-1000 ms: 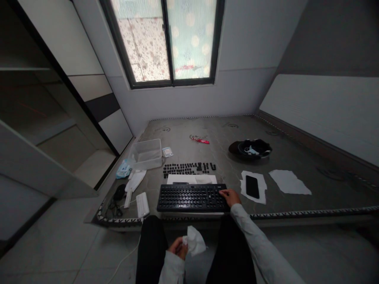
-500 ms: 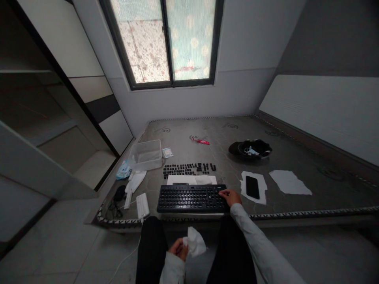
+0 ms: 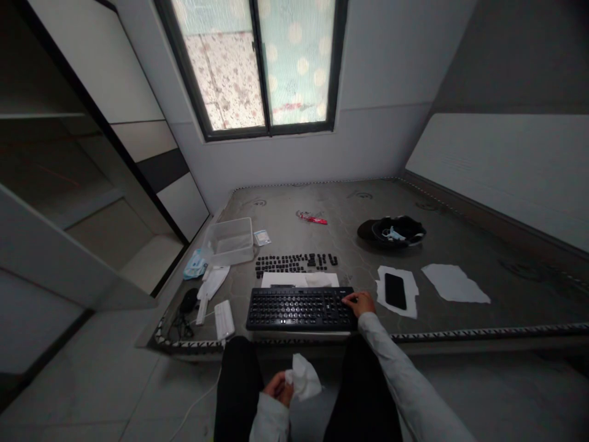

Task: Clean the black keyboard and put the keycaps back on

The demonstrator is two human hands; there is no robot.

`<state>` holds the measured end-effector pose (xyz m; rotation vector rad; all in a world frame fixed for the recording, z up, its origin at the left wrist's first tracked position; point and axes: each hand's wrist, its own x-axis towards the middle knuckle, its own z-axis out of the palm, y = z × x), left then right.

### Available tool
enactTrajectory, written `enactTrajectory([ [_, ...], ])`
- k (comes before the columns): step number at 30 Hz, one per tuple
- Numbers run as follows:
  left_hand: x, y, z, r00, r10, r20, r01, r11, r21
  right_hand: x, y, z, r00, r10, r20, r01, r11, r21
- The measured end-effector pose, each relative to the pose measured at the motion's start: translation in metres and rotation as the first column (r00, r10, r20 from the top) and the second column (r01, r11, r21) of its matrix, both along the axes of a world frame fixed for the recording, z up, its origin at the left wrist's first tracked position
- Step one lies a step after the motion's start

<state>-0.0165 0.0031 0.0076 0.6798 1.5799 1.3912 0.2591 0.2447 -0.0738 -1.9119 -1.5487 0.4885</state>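
Head view, and nearest to me is the left hand (image 3: 278, 388), low between the knees (image 3: 238, 374), its fingers closed on a crumpled white tissue (image 3: 305, 378). Beyond it, the black keyboard (image 3: 289, 309) lies near the front edge of the mattress (image 3: 343, 239), ahead of both hands' sleeves, its long axis running left to right across the person. I read the right hand (image 3: 361, 303) as much the nearer: it is at the keyboard's right end, thumb and fingertips drawn together, though I cannot tell whether they pinch anything. From that hand, the keyboard's length stretches away leftward; from the left hand, it lies forward and well apart. Just behind is a white sheet (image 3: 285, 280), then rows of loose black keycaps (image 3: 289, 264), and farther off, to the left, a clear plastic box (image 3: 231, 241).
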Motion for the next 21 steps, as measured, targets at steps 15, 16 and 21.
enactTrajectory([
  [15, 0.003, 0.008, -0.018, 1.000, 0.005, -0.013, -0.004, 0.999, 0.047, -0.004, 0.001, -0.004, 0.999, -0.025, 0.048, 0.024, 1.000, 0.006],
  [16, 0.002, 0.008, -0.020, 1.000, -0.002, -0.023, 0.004, 0.999, 0.049, -0.004, 0.001, -0.003, 0.998, -0.025, 0.051, 0.025, 1.000, 0.007],
  [21, 0.000, 0.007, -0.029, 0.998, -0.066, -0.015, 0.067, 0.997, 0.045, -0.004, 0.000, -0.003, 0.997, -0.025, 0.068, 0.025, 1.000, 0.004],
])
